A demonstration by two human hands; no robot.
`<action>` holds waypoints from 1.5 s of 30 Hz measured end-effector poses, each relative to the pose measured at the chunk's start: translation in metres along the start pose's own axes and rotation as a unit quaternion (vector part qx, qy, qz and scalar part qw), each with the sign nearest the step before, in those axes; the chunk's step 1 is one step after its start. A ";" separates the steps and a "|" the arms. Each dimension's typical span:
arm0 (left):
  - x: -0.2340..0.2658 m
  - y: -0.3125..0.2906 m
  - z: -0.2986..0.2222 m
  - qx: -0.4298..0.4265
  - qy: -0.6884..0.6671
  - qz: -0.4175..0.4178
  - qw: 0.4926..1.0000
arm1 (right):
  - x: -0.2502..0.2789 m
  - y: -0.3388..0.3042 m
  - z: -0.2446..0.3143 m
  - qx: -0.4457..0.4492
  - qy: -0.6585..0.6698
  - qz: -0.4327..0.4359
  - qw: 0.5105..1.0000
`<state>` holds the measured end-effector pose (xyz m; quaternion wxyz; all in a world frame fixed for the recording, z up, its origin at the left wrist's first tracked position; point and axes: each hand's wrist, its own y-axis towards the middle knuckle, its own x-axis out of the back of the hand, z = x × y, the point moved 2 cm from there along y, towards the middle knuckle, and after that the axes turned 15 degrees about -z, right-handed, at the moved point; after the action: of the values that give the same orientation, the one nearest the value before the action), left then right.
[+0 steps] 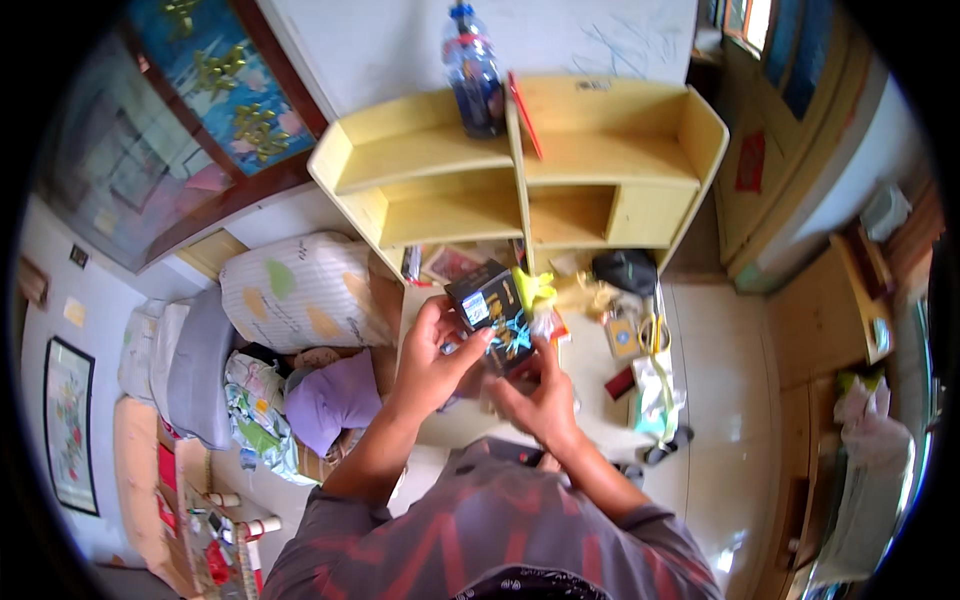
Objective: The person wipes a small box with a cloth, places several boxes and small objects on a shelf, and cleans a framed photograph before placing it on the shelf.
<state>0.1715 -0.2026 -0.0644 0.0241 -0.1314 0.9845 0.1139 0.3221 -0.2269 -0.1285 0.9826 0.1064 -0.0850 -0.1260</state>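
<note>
A black box (497, 282) with a white label and light-blue markings is held up tilted over the desk. My left hand (428, 362) grips its left side, with the thumb across the front. My right hand (543, 405) is at its lower right corner, index finger and thumb around the edge; the thumb is smeared by motion. Just right of the box is a bright yellow object (535, 290) whose kind I cannot make out.
A pale wooden shelf unit (430, 215) stands at the desk's back, with a large blue-capped bottle (474, 80) on it. Right on the desk (590, 400) lie a black bag (625, 270), yellow-handled scissors (655, 335) and a dark red item (620, 383). A bed with a purple cloth (333, 400) is left.
</note>
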 end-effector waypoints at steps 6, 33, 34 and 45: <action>0.033 0.080 -0.021 0.016 0.017 -0.020 1.000 | 0.028 0.003 -0.037 -0.234 0.214 0.018 0.948; 0.029 0.386 0.078 -0.222 0.168 -0.045 0.959 | 0.107 -0.069 -0.111 -0.315 0.413 -0.369 0.771; 0.040 0.374 0.082 -0.298 0.137 -0.112 0.938 | 0.108 -0.066 -0.113 -0.322 0.423 -0.363 0.765; 0.089 0.051 0.261 0.059 0.333 0.175 0.924 | 0.082 -0.009 -0.143 -0.431 0.292 -0.291 0.803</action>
<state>0.0764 -0.1174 -0.3141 -0.3183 0.0146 0.9479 0.0075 0.4258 -0.2303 -0.2572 0.8230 -0.2765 0.3039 -0.3922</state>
